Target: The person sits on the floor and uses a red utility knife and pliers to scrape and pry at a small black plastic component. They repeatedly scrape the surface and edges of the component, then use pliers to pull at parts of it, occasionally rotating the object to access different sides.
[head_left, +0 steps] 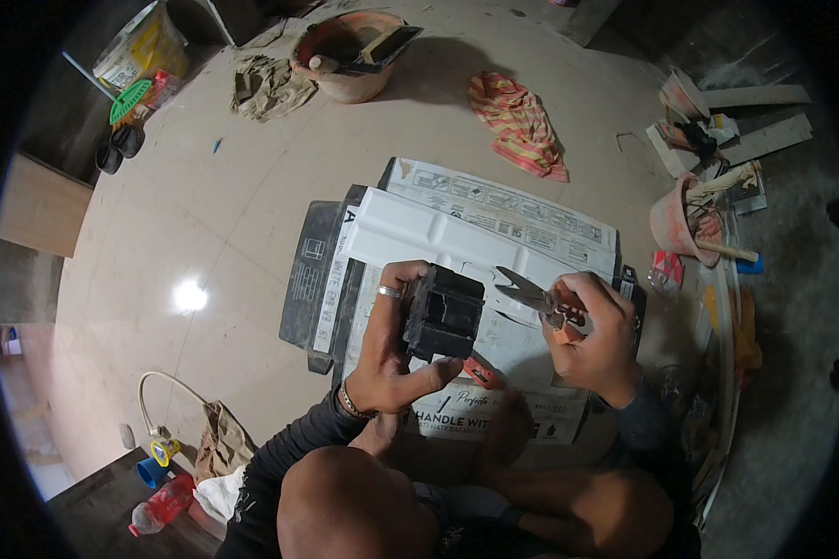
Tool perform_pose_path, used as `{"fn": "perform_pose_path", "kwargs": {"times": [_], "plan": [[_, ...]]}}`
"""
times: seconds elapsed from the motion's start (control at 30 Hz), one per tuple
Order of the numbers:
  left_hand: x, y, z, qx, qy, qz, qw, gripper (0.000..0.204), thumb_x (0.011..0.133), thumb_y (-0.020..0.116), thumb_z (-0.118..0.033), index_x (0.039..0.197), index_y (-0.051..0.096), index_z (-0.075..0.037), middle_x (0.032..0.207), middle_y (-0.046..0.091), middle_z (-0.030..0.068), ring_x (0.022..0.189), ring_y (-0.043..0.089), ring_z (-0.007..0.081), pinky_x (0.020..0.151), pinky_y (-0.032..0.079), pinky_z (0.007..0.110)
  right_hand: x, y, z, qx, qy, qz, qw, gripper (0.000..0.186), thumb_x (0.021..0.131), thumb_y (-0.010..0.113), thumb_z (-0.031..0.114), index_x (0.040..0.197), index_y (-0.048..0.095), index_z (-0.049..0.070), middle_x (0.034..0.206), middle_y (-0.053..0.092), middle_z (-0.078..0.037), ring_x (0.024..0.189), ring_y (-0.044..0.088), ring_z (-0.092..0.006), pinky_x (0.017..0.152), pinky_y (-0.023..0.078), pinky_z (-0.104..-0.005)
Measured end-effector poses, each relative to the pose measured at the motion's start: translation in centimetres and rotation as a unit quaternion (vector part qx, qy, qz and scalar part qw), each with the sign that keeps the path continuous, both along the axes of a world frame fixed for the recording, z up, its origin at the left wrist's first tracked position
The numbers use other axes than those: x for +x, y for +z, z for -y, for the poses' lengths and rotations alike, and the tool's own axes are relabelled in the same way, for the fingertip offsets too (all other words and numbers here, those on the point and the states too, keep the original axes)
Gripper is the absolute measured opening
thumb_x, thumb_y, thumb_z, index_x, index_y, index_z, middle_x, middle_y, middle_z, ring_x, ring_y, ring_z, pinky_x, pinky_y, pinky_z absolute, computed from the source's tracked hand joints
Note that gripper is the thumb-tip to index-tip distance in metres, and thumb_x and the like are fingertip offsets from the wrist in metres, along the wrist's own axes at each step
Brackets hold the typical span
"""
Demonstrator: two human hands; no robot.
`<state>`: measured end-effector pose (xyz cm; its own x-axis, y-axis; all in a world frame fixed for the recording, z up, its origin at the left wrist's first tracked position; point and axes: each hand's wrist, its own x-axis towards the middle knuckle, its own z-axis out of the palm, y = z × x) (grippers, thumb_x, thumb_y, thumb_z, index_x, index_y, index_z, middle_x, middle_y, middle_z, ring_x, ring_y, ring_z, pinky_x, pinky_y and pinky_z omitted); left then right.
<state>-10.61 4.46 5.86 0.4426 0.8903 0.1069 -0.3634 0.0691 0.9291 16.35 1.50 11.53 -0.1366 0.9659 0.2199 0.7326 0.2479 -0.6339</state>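
Left hand holds a black boxy slotted block, thumb below, fingers above, over a white ridged panel and flattened printed cardboard; right hand wraps orange-handled metal snips, blades parted, near the block, not touching. Possible trouble: blades skidding off the block into left fingers if its hold twists. Red handled cutter clutters space by left thumb. Beyond: orange round basin, red-and-yellow striped cloth.

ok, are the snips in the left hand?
No, the right hand holds the snips, while the left hand grips a black block.
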Motion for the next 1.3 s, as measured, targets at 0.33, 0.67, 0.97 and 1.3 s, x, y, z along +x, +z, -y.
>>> {"fn": "perform_pose_path", "kwargs": {"times": [0.33, 0.67, 0.97, 1.3], "plan": [[-0.4, -1.1, 0.1, 0.104, 0.037, -0.058, 0.992, 0.090, 0.070, 0.084, -0.010, 0.146, 0.036, -0.001, 0.128, 0.057, 0.0134, 0.110, 0.060, 0.0190, 0.095, 0.051, 0.034, 0.6, 0.6, 0.2, 0.079, 0.051, 0.117, 0.989, 0.042, 0.067, 0.071, -0.001, 0.109, 0.067, -0.002, 0.094, 0.067, -0.011, 0.082, 0.070, -0.0275, 0.072, 0.059, -0.0397], [-0.5, -1.0, 0.3, 0.135, 0.078, -0.119, 0.981, 0.093, 0.065, 0.085, -0.016, 0.145, 0.041, 0.001, 0.123, 0.057, 0.0160, 0.101, 0.063, 0.0243, 0.095, 0.051, 0.038, 0.7, -0.2, 0.7, 0.086, 0.037, 0.125, 0.988, 0.039, 0.066, 0.066, -0.006, 0.105, 0.067, -0.002, 0.090, 0.067, -0.013, 0.078, 0.070, -0.0317, 0.072, 0.060, -0.0404], [-1.6, -0.7, -1.1, 0.067, 0.007, -0.104, 0.992, 0.082, 0.062, 0.080, -0.013, 0.138, 0.052, 0.001, 0.113, 0.064, 0.0092, 0.104, 0.063, 0.0202, 0.097, 0.049, 0.031, 0.0, -1.2, 1.0, -0.148, 0.005, -0.032, 0.988, 0.027, 0.082, 0.079, 0.006, 0.103, 0.067, -0.005, 0.085, 0.072, -0.018, 0.076, 0.075, -0.0293, 0.069, 0.058, -0.0370], [-0.7, 0.0, -0.2, -0.044, 0.026, -0.044, 0.998, 0.080, 0.067, 0.082, -0.010, 0.139, 0.051, 0.000, 0.115, 0.063, 0.0090, 0.107, 0.060, 0.0169, 0.097, 0.048, 0.030, -0.3, -0.6, 1.0, -0.025, 0.005, 0.008, 1.000, 0.031, 0.077, 0.077, 0.001, 0.106, 0.066, -0.002, 0.097, 0.070, -0.014, 0.084, 0.074, -0.0282, 0.079, 0.059, -0.0386]]}}
